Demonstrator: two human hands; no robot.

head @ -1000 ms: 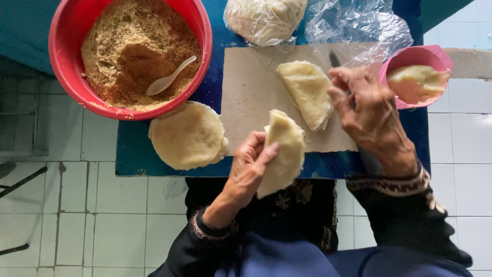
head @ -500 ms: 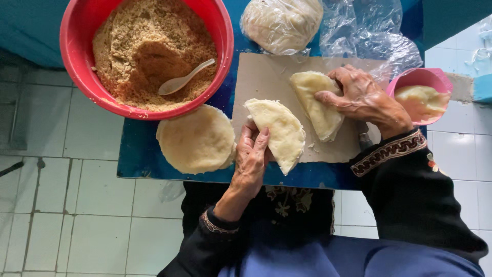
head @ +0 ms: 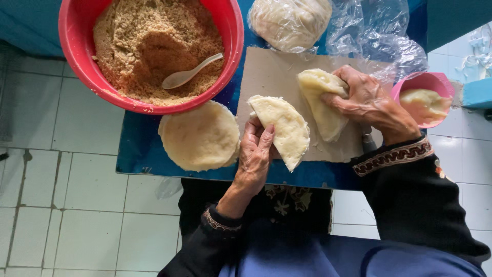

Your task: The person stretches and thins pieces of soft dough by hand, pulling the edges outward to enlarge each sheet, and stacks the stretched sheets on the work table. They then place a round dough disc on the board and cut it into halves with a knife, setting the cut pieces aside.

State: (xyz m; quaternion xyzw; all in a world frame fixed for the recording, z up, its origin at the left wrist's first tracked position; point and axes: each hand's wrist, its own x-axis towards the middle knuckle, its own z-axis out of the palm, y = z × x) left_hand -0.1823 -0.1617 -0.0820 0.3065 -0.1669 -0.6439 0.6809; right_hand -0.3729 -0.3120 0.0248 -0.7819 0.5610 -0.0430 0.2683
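1. Two folded dough half-moons lay under our hands on a beige board (head: pixel 271 72), which sat on a blue tabletop (head: pixel 143 149).
2. Our left hand (head: pixel 256 159) cupped the nearer dough half-moon (head: pixel 284 128), fingers curled on its left edge, lifting it off the board.
3. Our right hand (head: pixel 371 105) pressed flat on the farther dough piece (head: pixel 320 100), fingers closed over its top.
4. A flat dough round (head: pixel 200 136) rested on the tabletop just left of the board.
5. A red bowl (head: pixel 72 61) of brown crumb filling, with a white spoon (head: pixel 189 74), stood behind it; a small pink cup (head: pixel 425 82) stood at right.
6. We judged that the seam wanted firm, even pinching along the whole curve, so no filling escaped.
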